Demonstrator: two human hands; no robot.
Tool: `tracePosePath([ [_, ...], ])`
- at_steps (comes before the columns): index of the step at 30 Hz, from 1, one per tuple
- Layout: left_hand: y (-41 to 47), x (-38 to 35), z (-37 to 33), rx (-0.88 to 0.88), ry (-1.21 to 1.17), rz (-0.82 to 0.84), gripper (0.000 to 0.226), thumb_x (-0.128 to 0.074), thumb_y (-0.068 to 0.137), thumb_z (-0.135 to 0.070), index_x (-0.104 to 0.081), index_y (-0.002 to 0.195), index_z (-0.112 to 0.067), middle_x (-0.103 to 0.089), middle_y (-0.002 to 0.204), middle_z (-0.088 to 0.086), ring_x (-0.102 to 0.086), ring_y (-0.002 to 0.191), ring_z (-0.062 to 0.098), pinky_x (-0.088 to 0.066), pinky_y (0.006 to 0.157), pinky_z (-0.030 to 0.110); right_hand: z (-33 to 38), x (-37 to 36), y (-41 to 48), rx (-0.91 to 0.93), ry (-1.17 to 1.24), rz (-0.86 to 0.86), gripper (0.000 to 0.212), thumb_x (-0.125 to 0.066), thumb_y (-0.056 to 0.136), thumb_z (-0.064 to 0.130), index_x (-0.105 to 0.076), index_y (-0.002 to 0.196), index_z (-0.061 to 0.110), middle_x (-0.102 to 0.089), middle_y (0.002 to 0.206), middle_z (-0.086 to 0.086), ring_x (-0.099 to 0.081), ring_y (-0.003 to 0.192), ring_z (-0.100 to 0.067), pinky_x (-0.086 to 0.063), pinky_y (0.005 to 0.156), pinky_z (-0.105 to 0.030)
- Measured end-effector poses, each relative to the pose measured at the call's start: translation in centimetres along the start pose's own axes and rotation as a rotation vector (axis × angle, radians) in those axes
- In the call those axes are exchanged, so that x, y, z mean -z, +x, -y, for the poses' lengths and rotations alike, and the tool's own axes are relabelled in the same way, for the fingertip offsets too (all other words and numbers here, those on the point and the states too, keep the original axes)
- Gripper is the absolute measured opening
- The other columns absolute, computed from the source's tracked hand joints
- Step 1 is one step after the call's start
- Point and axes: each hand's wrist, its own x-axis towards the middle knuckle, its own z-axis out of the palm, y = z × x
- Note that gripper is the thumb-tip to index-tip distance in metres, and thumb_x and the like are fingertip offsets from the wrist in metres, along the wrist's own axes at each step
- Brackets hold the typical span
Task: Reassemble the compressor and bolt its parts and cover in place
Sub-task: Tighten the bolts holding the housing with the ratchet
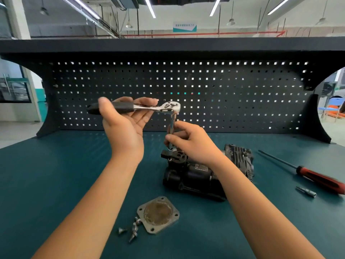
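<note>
My left grip (123, 126) holds the ratchet (169, 107), right grip (188, 143) pinches its extension (172, 126) over a compressor bolt (169, 159) just below; next I'd likely swing to tighten.

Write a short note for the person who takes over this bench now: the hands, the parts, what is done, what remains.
The left hand holds the ratchet by its handle. The right hand pinches the extension bar, whose lower end meets the top of the compressor.
The cover plate lies off the compressor on the bench, loose bolts beside it; a screwdriver and a small bit lie to the right.
Done: bolting on top appears under way. Left: finish it, then fit and bolt the cover plate.
</note>
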Motion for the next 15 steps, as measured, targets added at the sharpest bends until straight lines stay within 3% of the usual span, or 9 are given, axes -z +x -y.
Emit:
tracePosePath([
  [2,0.7,0.4,-0.2,0.08,-0.057,-0.083,0.05,-0.016,0.101,-0.045,-0.046,0.078,-0.013,-0.061,0.054,0.002,-0.066,0.061,0.021,-0.053,0.062,0.025,0.0,0.2,-0.1,0.002,-0.014,0.028,0.018,-0.062,0.089,0.009,-0.066,0.106,0.008,-0.073,0.094,-0.006,-0.067,0.085,-0.007,-0.051,0.084,-0.022],
  [4,1.2,0.6,-0.3,0.164,-0.111,-0.146,0.05,-0.017,0.1,-0.049,-0.045,0.077,-0.014,-0.053,0.048,-0.002,-0.06,0.05,0.017,-0.05,0.056,0.022,0.3,0.2,-0.3,0.01,-0.046,0.07,0.019,-0.065,0.088,0.01,-0.069,0.107,0.01,-0.072,0.097,-0.006,-0.069,0.089,-0.015,-0.053,0.087,-0.026],
  [10,2.3,0.8,-1.0,0.318,-0.143,-0.206,0.051,-0.02,0.1,-0.051,-0.043,0.073,-0.015,-0.034,0.039,-0.008,-0.037,0.033,0.009,-0.039,0.043,0.012,0.9,0.3,-0.2,0.025,-0.123,0.173,0.024,-0.071,0.083,0.018,-0.072,0.107,0.015,-0.061,0.06,0.023,-0.053,0.057,0.01,-0.041,0.064,-0.009],
  [15,1.7,0.0,-0.9,0.241,-0.093,-0.248,0.051,-0.018,0.1,-0.051,-0.044,0.074,-0.016,-0.038,0.04,-0.009,-0.043,0.036,0.01,-0.042,0.047,0.016,0.7,-0.5,-0.3,0.11,-0.199,0.048,0.011,-0.07,0.084,0.014,-0.075,0.092,0.009,-0.071,0.071,-0.009,-0.052,0.059,-0.006,-0.044,0.063,-0.02],
])
